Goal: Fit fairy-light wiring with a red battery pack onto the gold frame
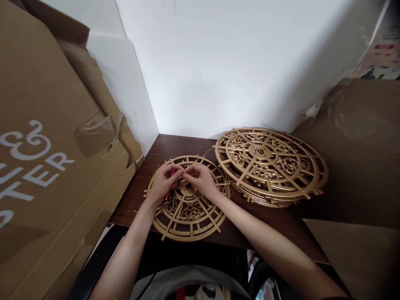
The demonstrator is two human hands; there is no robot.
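Observation:
On the dark wooden table lies a round golden openwork disc (186, 190) with scrollwork panels and short bars around its rim. Both my hands are over its upper half, fingertips meeting just above the hub. My left hand (163, 182) is closed around a slim red pen-like tool (168, 195), which slants down toward the disc; its exact kind is unclear. My right hand (202, 180) is closed in a pinch against the left fingertips. Whatever sits between those fingers is too small to make out. Thin yellow wire ends (225, 182) show at the disc's right side.
Several similar golden discs are stacked (261, 156) at the right, with loose thin wires on top. A big printed cardboard box (46, 125) rises at the left, more cardboard (356, 154) at the right. A white wall (218, 71) closes off the back of the table (167, 146).

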